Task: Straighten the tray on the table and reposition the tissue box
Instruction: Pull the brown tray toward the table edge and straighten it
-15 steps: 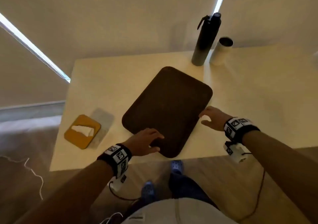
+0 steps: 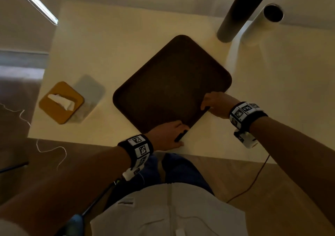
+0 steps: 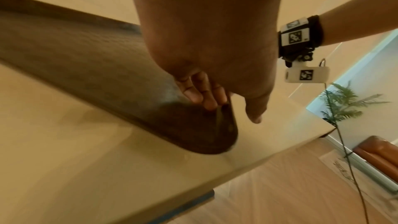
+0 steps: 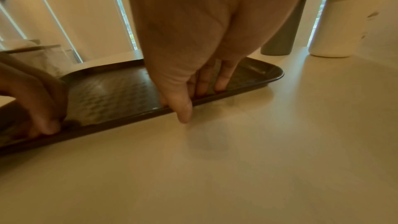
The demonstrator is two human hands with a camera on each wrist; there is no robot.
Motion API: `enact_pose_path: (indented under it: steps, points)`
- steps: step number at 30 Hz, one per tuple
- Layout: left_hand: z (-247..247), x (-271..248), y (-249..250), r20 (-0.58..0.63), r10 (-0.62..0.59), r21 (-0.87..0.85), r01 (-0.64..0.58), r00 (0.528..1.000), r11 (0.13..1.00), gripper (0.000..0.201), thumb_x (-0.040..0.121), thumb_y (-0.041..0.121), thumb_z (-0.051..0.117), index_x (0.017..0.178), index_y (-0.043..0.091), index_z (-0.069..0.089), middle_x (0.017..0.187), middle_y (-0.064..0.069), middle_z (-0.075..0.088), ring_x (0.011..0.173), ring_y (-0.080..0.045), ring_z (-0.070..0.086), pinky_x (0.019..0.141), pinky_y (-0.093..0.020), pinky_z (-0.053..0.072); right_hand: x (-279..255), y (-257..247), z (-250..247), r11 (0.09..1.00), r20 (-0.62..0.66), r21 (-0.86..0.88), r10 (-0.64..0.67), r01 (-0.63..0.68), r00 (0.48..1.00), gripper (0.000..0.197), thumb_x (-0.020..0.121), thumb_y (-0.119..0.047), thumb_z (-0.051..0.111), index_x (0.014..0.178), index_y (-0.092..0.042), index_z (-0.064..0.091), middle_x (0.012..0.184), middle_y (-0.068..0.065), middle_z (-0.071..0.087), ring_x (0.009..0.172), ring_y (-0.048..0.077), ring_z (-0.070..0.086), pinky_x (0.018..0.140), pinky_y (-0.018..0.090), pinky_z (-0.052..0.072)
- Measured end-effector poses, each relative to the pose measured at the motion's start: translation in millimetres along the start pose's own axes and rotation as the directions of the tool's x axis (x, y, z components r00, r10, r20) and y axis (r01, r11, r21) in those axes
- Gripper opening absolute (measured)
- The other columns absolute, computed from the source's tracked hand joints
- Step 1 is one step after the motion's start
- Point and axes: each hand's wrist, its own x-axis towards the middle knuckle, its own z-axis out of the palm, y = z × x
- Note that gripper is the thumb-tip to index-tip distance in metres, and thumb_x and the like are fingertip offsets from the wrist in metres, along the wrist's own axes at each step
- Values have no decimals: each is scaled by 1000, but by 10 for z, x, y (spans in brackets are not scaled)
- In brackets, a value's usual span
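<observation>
The left hand [image 2: 169,136] grips the near corner of the tray [image 2: 172,83], fingers [image 3: 200,91] curled over its rim and thumb outside on the table [image 2: 126,45]. The right hand [image 2: 215,105] pinches the tray's right-hand edge, fingers [image 4: 221,81] inside the rim and thumb pressed against the outer side. The tray is dark brown, rectangular with rounded corners and a patterned floor; it lies flat on the table, askew to the table's edges. The tissue box [image 2: 61,102], yellow-topped with a white tissue protruding, stands left of the tray, apart from it. A dark bottle [image 2: 233,18] and a white cup [image 2: 261,25] stand beyond the tray's far right corner.
</observation>
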Motion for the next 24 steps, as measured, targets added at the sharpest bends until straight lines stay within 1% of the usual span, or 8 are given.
enact_pose_path:
  steps: [3,8,12,15,17,21,23,24]
  points:
    - [21,34,-3,6,-46,-46,46,999,998,58,92,30,61,146,17,42,129,-7,49,109,-28,58,88,-45,52,4,7,15,999,-52,-18,-40,39,998,29,93,-9,56,116,-23,66,118,3,60,105,25,54,89,41,49]
    - [-40,-73,-143,-34,-14,-44,12,999,999,57,87,23,63,142,19,49,125,-7,53,100,-27,60,82,-43,55,-25,-65,94,999,-120,-9,-41,40,992,26,92,-16,59,116,-23,66,117,1,62,102,23,54,86,40,50]
    - [-152,-304,-408,-120,1,45,4,993,999,50,88,24,61,137,26,54,120,-3,56,96,-22,61,74,-38,56,-13,-313,200,1000,-181,26,14,-10,983,29,93,-14,58,120,-23,64,117,2,60,98,24,55,82,41,51]
    - [-270,-552,-653,-213,-9,97,30,977,995,44,90,24,61,133,32,60,117,2,61,95,-17,61,71,-32,53,42,-575,337,995,-273,89,57,-34,960,25,90,-14,62,113,-22,67,108,4,64,88,24,58,74,39,50]
    - [-349,-706,-805,-263,-24,124,59,965,990,41,91,24,62,130,35,64,115,3,64,96,-17,61,75,-32,50,103,-771,399,990,-310,132,81,-41,947,23,89,-14,64,111,-20,68,105,4,65,85,25,59,71,37,49]
    - [-420,-906,-1024,-351,-61,109,105,935,989,37,90,18,65,123,34,70,114,3,66,98,-21,62,82,-41,50,252,-1075,452,966,-322,253,141,-59,936,24,91,-16,62,114,-20,66,106,5,62,91,26,58,77,40,50]
    - [-418,-1004,-1099,-417,-91,96,143,904,985,38,89,24,67,127,32,67,121,1,63,109,-23,59,91,-45,47,272,-1119,449,916,-303,393,207,-76,930,24,90,-20,63,114,-23,65,107,2,60,96,23,55,82,41,50]
    - [-411,-1062,-1129,-468,-136,72,191,873,979,44,89,30,68,132,32,63,127,0,60,117,-24,56,97,-46,45,259,-1102,438,878,-289,468,254,-95,923,28,88,-24,67,115,-26,64,109,1,57,99,22,54,86,41,50]
